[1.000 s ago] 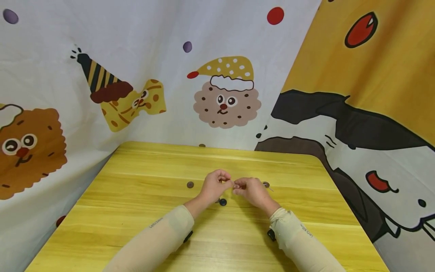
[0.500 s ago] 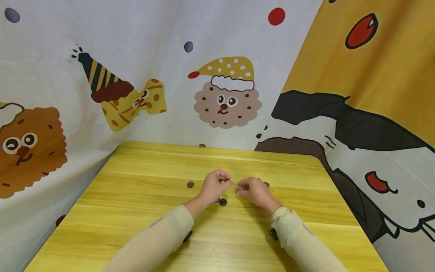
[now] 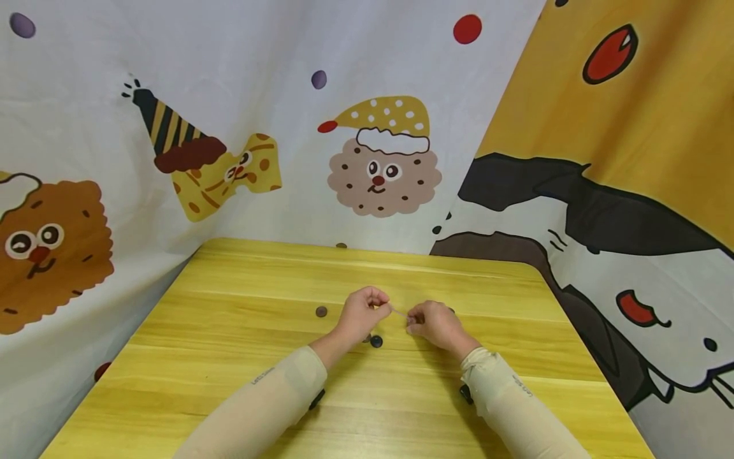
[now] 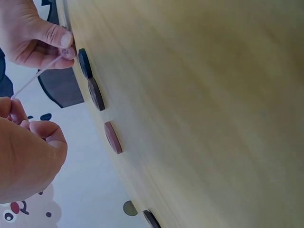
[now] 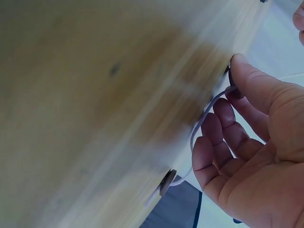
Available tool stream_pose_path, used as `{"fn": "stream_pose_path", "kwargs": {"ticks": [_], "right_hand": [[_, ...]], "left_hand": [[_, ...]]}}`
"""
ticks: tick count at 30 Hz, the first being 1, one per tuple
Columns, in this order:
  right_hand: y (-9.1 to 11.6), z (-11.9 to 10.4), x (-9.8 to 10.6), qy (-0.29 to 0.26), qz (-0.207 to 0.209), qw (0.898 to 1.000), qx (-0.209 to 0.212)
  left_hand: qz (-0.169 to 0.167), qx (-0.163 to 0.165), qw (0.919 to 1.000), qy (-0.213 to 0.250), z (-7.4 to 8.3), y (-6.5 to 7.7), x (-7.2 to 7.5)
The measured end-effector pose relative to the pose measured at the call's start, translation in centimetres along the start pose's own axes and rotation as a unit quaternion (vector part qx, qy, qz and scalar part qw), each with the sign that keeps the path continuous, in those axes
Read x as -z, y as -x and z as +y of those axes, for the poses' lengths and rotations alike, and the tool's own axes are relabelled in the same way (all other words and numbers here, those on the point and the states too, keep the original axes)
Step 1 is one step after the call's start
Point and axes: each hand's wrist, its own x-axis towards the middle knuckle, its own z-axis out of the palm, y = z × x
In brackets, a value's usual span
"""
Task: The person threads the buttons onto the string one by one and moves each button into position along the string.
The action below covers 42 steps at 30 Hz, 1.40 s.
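Head: left hand (image 3: pixel 361 313) pinches a pale cord (image 3: pixel 399 312), taut across to the right hand (image 3: pixel 438 325), above the desk (image 3: pixel 378 408). Brown disc (image 3: pixel 321 312) lies left of the left hand.

Left wrist: right grip, thumb against finger, holds a button (image 4: pixel 66 53); cord meets it.

Right wrist: cord curves from right fingertips to a second disc (image 5: pixel 167 182), showing on both its sides.
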Motion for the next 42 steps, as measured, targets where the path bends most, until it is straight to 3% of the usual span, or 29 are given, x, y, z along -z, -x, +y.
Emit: {"fn": "stream_pose_path", "kwargs": {"ticks": [11,28,42], "right_hand": [[-0.2,0.6,0.2,-0.001,-0.004,1.0,-0.001],[-0.1,0.1,-0.2,-0.023,-0.014,1.0,0.013],[0.2,-0.1,-0.1,-0.016,-0.011,1.0,0.013]], "left_hand": [[0.019,0.004,0.9998,-0.003,0.7,-0.1,0.5],[0.108,0.002,0.9941,0.004,1.0,-0.7,1.2],[0.115,0.006,0.9932,0.014,0.6,-0.8,1.5]]}}
